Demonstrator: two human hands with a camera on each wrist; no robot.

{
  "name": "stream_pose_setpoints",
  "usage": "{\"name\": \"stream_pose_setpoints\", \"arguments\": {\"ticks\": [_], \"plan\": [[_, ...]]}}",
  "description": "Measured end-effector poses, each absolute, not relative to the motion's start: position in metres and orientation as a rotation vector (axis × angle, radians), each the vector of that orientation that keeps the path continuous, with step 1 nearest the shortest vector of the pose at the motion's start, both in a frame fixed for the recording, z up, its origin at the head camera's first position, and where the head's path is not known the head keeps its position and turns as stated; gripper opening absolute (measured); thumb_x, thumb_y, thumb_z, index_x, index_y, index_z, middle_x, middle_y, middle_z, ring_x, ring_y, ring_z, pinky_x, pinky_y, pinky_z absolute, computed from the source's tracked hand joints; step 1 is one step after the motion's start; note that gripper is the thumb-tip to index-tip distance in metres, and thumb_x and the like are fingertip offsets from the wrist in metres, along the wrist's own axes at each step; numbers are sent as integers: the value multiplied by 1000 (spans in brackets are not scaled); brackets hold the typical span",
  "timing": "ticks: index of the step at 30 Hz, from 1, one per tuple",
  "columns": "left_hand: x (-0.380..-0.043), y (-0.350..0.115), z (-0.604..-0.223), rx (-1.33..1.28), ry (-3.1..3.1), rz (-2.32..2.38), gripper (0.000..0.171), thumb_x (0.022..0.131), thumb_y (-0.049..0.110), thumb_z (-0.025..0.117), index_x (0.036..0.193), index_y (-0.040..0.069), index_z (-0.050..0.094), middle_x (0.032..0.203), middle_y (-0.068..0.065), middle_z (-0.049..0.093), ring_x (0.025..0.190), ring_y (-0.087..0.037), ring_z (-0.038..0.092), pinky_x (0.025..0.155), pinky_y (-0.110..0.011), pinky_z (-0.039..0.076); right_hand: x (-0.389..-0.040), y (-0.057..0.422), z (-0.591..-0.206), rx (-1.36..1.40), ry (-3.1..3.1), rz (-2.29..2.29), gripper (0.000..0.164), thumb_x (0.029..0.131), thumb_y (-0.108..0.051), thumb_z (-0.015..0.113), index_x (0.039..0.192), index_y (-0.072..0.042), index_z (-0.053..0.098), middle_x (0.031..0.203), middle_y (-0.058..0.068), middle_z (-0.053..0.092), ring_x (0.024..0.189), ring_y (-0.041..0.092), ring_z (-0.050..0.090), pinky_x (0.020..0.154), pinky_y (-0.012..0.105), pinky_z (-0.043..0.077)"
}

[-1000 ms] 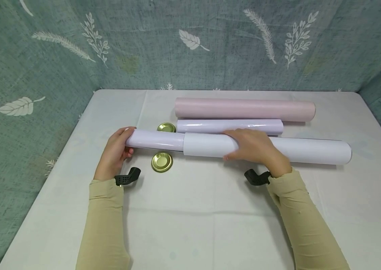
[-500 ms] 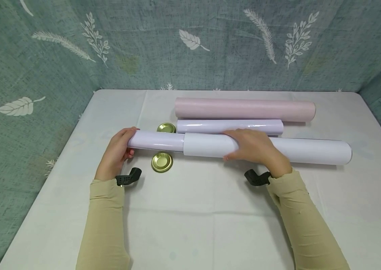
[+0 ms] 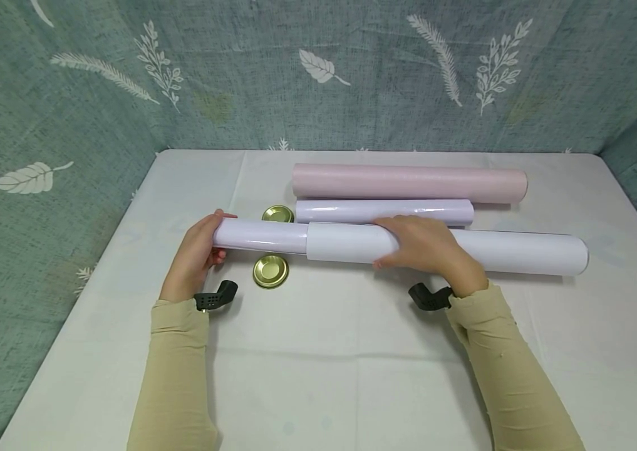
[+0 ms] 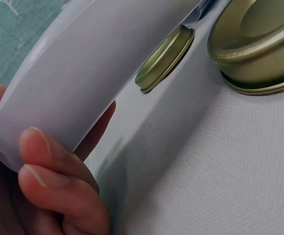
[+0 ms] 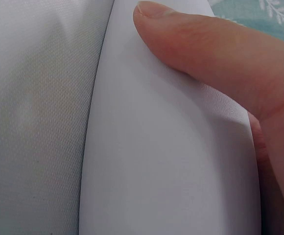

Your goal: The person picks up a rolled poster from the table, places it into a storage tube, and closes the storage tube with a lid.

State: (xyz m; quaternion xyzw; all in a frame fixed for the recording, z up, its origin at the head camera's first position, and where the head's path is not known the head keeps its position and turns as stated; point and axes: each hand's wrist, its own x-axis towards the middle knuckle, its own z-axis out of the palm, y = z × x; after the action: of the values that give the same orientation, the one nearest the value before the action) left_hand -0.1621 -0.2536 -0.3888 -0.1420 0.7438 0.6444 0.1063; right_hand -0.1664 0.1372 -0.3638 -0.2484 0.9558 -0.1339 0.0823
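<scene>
A narrow, glossy pale-lavender paper roll (image 3: 262, 236) reaches into the left mouth of a wider white paper roll (image 3: 521, 250). My left hand (image 3: 190, 258) holds the narrow roll at its outer end; in the left wrist view, curled fingertips (image 4: 59, 178) lie against that end. Around the middle of the white roll, my right hand (image 3: 425, 245) grips from above, thumb on the near side and fingers over the far side. How deep the inner roll goes is hidden by the white one.
A pink roll (image 3: 408, 183) and a second lavender roll (image 3: 380, 210) lie behind, parallel to the white one. Two gold jar lids, a front lid (image 3: 270, 270) and a rear lid (image 3: 277, 213), lie either side of the narrow roll. Patterned green cloth (image 3: 318, 75) backs the white table.
My left hand has moved slightly right with the narrow roll, so a little less of it shows outside the white roll. My right hand and the white roll have stayed put.
</scene>
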Motion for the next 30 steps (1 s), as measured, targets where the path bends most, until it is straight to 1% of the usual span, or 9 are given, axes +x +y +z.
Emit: {"name": "stream_pose_setpoints", "arguments": {"ticks": [4,13,19,25,30], "plan": [[-161,-252,-386,-418,2160,1932,59,86,60,37,122,14,47,109,-11,44,54,-9,41,46,-20,36,-166,137,-364,-750,2862,-409,81,61,-65,66,130,-29,44,121,-2,53,106,18,50,80,41,41],[-152,-245,-372,-395,2143,1955,53,91,52,32,122,12,48,107,-10,45,55,-8,42,48,-20,36,-166,137,-364,-765,2869,-419,79,61,-64,67,129,-30,45,120,-4,53,104,17,51,78,40,41],[-154,-245,-374,-401,2129,1961,47,93,47,36,120,11,51,107,-11,46,54,-8,42,47,-19,36,-166,137,-363,-754,2877,-407,80,61,-64,67,129,-28,45,120,-2,54,105,18,51,79,41,41],[-160,-249,-383,-414,2112,1975,45,91,47,41,117,12,53,108,-11,47,56,-9,44,48,-19,39,-166,137,-363,-749,2874,-402,81,61,-65,66,129,-28,44,120,-2,53,106,19,50,79,41,41],[-158,-246,-379,-395,2131,1953,41,93,42,42,118,11,51,106,-10,47,58,-9,45,49,-19,39,-165,137,-363,-748,2869,-413,81,61,-65,67,130,-29,44,121,-2,53,106,19,50,80,41,41]]}}
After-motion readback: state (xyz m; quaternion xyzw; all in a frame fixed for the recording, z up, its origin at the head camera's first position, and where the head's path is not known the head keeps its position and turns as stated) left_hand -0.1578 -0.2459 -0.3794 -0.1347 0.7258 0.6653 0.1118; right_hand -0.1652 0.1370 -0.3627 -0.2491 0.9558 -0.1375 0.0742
